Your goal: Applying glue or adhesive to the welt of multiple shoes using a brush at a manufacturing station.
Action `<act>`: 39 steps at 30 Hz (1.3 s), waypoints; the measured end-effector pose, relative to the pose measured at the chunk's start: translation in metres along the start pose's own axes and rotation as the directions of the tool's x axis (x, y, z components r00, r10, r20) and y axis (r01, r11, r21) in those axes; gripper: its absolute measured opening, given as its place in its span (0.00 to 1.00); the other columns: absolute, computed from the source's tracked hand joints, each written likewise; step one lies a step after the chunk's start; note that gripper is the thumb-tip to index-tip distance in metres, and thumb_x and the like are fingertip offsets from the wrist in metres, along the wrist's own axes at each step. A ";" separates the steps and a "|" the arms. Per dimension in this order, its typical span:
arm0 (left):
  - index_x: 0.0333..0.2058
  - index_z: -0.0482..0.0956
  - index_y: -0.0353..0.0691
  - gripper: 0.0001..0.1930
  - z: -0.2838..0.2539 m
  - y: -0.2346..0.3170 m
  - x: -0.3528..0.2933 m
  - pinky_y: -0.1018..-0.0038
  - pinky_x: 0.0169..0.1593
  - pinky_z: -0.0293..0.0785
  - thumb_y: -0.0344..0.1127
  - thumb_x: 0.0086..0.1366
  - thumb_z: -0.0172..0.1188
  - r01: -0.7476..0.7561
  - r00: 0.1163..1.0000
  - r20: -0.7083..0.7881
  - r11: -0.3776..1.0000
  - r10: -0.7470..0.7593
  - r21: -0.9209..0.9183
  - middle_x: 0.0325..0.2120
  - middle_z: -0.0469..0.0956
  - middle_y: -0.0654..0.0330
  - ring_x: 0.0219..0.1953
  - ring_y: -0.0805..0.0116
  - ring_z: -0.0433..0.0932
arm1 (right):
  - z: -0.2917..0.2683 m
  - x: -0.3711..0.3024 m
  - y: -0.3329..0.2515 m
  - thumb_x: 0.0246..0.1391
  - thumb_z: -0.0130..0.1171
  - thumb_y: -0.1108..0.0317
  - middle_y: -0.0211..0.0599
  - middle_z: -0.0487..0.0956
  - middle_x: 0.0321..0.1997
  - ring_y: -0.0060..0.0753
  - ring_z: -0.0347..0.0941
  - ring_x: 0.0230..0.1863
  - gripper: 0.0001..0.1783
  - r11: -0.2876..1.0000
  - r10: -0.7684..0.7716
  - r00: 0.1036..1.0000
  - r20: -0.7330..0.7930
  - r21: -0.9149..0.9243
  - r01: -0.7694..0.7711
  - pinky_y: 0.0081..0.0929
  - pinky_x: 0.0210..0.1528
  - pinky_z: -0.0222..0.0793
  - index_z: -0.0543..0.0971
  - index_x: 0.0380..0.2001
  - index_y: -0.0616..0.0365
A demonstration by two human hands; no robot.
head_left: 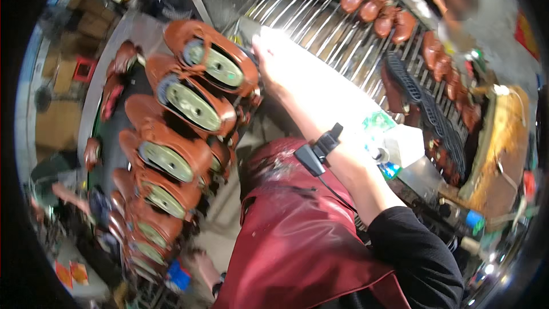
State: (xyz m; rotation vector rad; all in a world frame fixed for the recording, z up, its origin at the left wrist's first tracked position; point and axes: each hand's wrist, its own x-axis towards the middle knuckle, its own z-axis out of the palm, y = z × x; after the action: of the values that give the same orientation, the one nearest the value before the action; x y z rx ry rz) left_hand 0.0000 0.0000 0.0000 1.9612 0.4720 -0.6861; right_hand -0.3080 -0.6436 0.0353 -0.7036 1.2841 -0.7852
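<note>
My right arm reaches up and to the left across the bright metal bench. At its end, my right hand point(266, 60) is beside the heel end of the uppermost brown leather shoe point(243, 77); glare washes out its fingers, and I cannot tell if it touches the shoe. That shoe has a pale green last showing in its opening. Below it runs a slanting row of similar brown shoes point(168, 160) on lasts. Low down, my left hand point(203, 266) hangs near a blue object point(178, 274), its fingers blurred. A black strapped device point(320, 150) sits on my right wrist.
A slatted metal roller rack point(309, 8) holds several brown shoes point(372, 8) and dark ridged soles point(420, 100). A worn yellow-brown padded block point(497, 154) stands at the right. Another person point(443, 0) is at the far right; another's arm point(71, 194) shows at the left.
</note>
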 end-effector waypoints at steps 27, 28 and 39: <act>0.63 0.75 0.35 0.33 0.626 -0.042 0.026 0.62 0.55 0.75 0.55 0.69 0.59 -0.753 0.542 0.694 0.642 0.474 0.149 0.56 0.78 0.53 0.54 0.61 0.80 | -0.385 -0.149 0.274 0.43 0.80 0.57 0.43 0.76 0.47 0.40 0.79 0.31 0.33 0.253 -0.690 0.699 -0.189 -0.967 -0.013 0.35 0.30 0.75 0.82 0.51 0.62; 0.59 0.78 0.35 0.33 0.645 -0.019 0.058 0.61 0.48 0.80 0.56 0.64 0.64 -0.531 0.748 0.626 0.764 0.219 0.367 0.52 0.80 0.52 0.49 0.58 0.83 | -0.381 -0.141 0.285 0.47 0.76 0.64 0.44 0.77 0.46 0.43 0.81 0.33 0.25 0.237 -0.716 0.671 -0.195 -0.971 -0.029 0.36 0.31 0.76 0.82 0.48 0.63; 0.71 0.63 0.37 0.42 0.471 -0.153 -0.044 0.53 0.70 0.68 0.40 0.61 0.71 0.013 0.309 0.926 0.973 0.216 -0.232 0.65 0.72 0.54 0.67 0.54 0.71 | -0.420 -0.175 0.318 0.54 0.69 0.75 0.48 0.82 0.34 0.48 0.80 0.29 0.12 0.457 -0.877 0.204 -0.435 -0.887 0.072 0.40 0.35 0.75 0.83 0.42 0.66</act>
State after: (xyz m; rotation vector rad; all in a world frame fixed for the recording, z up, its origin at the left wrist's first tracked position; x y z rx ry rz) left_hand -0.2487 -0.3509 -0.2493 1.0362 -0.3496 -1.5013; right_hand -0.7056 -0.3299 -0.1932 -1.6247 2.5364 -1.3874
